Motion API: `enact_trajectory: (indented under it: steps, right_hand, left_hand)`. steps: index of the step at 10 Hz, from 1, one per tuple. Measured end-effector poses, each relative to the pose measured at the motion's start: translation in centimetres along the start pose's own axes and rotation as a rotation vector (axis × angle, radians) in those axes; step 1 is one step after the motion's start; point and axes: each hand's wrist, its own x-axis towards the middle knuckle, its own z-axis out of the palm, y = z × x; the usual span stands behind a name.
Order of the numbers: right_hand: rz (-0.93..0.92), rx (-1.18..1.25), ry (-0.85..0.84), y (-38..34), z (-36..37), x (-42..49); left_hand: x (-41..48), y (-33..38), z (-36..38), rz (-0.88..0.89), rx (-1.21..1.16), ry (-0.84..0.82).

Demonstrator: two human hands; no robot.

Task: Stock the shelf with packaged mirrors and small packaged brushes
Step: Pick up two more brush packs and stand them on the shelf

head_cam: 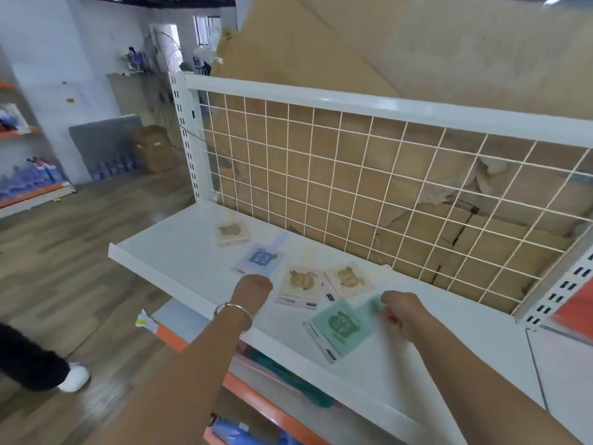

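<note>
Both forearms entered from the near edge of the frame and reached over the front lip of the white shelf [179,248]. Nearest of the stock was the green packaged mirror [341,326], which lay flat close to the shelf's front edge, right of centre. Its long axis ran diagonally, from the near-left corner of the pack up to the handle end at the far right.

That handle end met the right hand [402,313]. The fingers were curled and appeared pinched on the pale green tip, though motion blur left the exact contact uncertain. The left hand [252,292] sat further left along the front edge, curled into a loose fist. Whether it touched the blue packaged mirror [261,260] just beyond it could not be told.

Behind the green pack, two tan packaged mirrors [300,284] [348,279] lay side by side, overlapping slightly at their inner edges. A third tan pack [231,232] lay apart, toward the back-left of the shelf. No packaged brushes could be identified on the shelf.

The wire grid back panel [369,175] closed the rear edge, with cardboard boxes [433,229] behind it.

Judgement: the right hand was the nearer hand for the green pack, so any repositioning would pivot about the handle end, swinging the body toward the row behind.
</note>
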Motion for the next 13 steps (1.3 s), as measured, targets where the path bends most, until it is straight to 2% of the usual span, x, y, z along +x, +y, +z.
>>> enact_trajectory:
  steps: [1, 2, 3, 4, 5, 6, 7, 8, 10, 11, 12, 13]
  right_hand:
    - [-0.027, -0.066, 0.021, 0.7, 0.4, -0.4]
    - [-0.086, -0.237, 0.034, 0.8, 1.5, -1.5]
    - [-0.104, -0.353, 0.06, 0.5, 2.3, -1.7]
    - [-0.127, -0.557, 0.109, -0.6, 3.2, -2.2]
    - [-0.124, -0.752, 0.139, -1.8, 4.1, -2.1]
    - [-0.085, -0.762, 0.111, -2.3, 4.7, -1.2]
    - [-0.044, -0.634, 0.031, -2.3, 5.0, 0.1]
    - [-0.008, -0.542, -0.016, -2.8, 5.0, 0.4]
    - [-0.02, -0.451, 0.09, -2.1, 6.1, 0.8]
    - [0.009, -0.39, 0.103, -1.9, 6.2, 0.7]
    - [0.074, -0.192, 0.102, -1.6, 5.6, 0.6]
    - [0.106, -0.056, 0.081, -1.5, 5.2, 0.3]
  left_hand:
    - [1.4, 0.3, 0.5, 0.013, -0.046, -0.046]
    - [0.7, 2.3, 0.1, -0.039, -0.097, -0.081]
    - [2.1, 3.5, 0.0, 0.144, 0.144, -0.066]
    - [3.5, 4.0, 0.6, 0.097, 0.123, -0.015]
    - [4.5, 4.8, 1.0, 0.065, 0.018, -0.08]
    - [6.1, 4.8, 1.8, 0.098, 0.103, -0.093]
    - [6.4, 5.3, 2.0, 0.022, 0.054, -0.118]
    - [7.0, 5.4, 2.7, 0.008, 0.138, -0.126]
    - [7.6, 5.6, 2.8, -0.021, 0.178, -0.184]
    - [7.6, 5.6, 2.4, -0.031, 0.119, -0.2]
    - [7.2, 5.4, 2.1, -0.054, 0.031, -0.204]
    - [7.1, 5.3, 1.6, -0.14, -0.278, -0.253]
